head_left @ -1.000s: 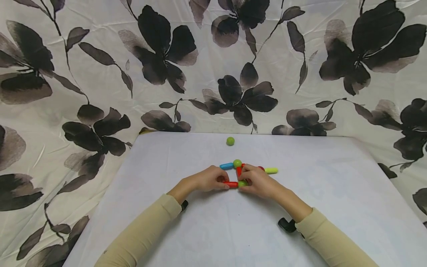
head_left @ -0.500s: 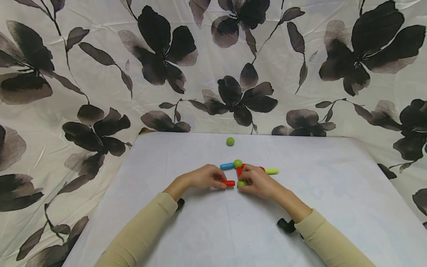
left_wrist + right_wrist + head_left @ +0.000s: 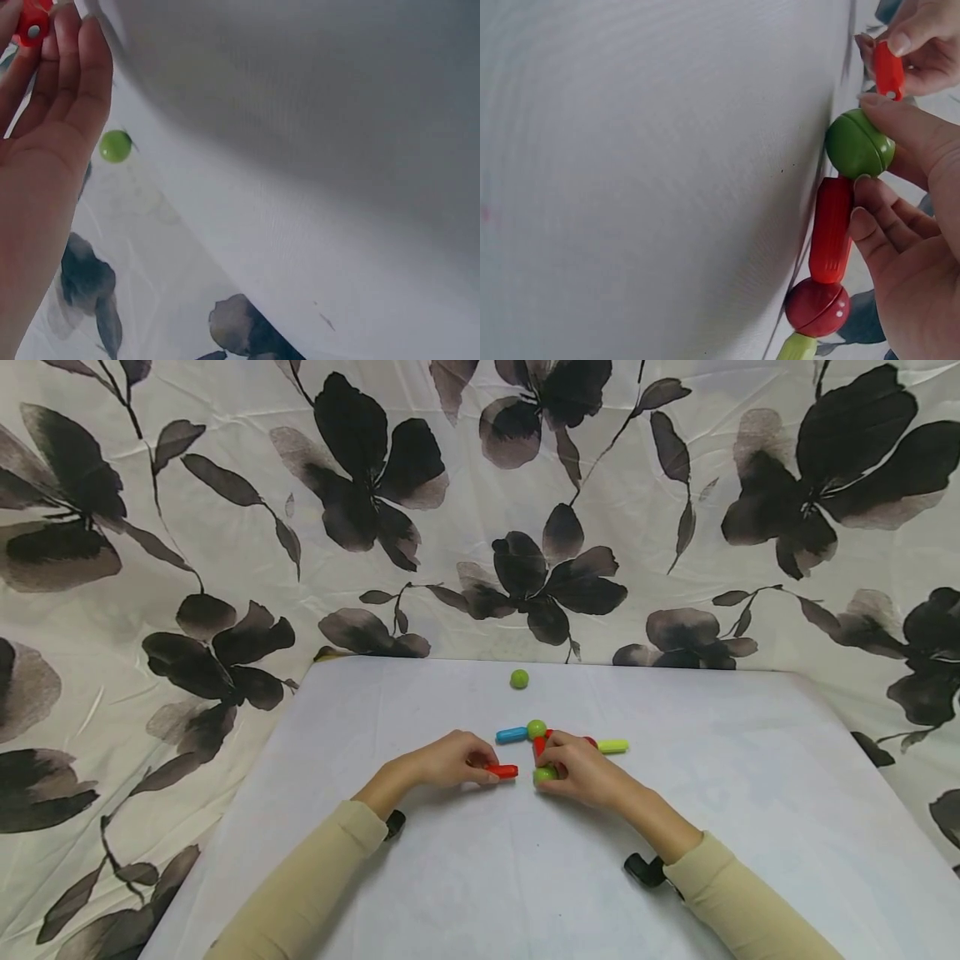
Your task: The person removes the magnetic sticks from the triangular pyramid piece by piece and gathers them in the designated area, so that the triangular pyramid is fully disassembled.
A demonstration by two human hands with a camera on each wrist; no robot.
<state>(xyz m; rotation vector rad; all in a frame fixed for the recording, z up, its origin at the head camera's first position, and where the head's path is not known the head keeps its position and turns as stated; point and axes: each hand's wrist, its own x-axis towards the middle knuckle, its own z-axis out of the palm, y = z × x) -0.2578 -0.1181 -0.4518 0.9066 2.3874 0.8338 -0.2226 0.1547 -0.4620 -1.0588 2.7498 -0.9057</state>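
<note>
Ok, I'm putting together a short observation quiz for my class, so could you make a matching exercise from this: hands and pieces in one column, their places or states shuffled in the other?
Column one
1. left hand
2. right hand
3. far green ball
4. yellow rod

Column two
A. touching the dark red ball
B. gripping the near green ball
C. apart from the other pieces
D. pinching a red rod

Pairs: 1-D, 2-B, 3-C, 4-A
</note>
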